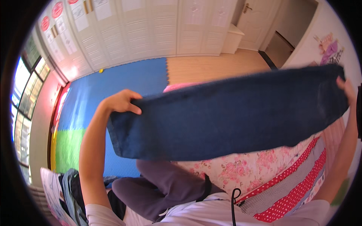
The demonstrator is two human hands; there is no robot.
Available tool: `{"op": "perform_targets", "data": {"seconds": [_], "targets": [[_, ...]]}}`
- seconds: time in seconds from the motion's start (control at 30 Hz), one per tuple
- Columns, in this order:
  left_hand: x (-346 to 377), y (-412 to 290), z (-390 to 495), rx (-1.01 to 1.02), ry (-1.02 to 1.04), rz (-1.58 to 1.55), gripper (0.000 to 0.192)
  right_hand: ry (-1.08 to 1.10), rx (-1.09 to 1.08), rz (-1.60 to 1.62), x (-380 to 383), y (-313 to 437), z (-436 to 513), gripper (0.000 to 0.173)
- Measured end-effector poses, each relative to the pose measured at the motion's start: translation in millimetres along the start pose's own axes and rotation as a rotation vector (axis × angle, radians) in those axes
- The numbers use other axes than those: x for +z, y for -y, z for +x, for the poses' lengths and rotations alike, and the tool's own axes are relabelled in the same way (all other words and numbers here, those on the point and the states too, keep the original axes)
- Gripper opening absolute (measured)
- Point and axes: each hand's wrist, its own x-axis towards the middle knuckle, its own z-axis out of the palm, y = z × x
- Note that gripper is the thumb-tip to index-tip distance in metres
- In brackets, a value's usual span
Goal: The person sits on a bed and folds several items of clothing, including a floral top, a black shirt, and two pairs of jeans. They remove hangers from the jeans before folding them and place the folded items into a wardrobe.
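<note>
A pair of dark blue denim trousers [226, 115], folded lengthwise, is stretched across the view in the air above my crossed legs and a bed. My left hand [125, 102] grips its upper edge near the left end, where a stitched hem shows. At the far right, my right hand [347, 88] holds the other end, with fingers partly hidden and slightly blurred. The cloth slopes up to the right and hides part of the floral bed sheet [234, 169].
A red, grey and white patterned cover [282, 195] lies on the bed at right. Dark clothes [74, 195] are piled at lower left. Beyond are blue foam mats [127, 76], wooden flooring [215, 66], white wardrobes [135, 31] and a door [254, 22]. A window [27, 110] is at left.
</note>
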Motion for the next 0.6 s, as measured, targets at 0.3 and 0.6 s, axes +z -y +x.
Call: {"op": "perform_targets", "data": {"seconds": [0.3,0.6], "targets": [[233,88,223,0.000,0.208,0.506,0.055,0.152,0.569,-0.302,116,-456,-95,0.047],[266,96,243,-0.002,-0.034,0.489,0.032,-0.158,0.616,-0.621,160,-608,-147,0.030]]}}
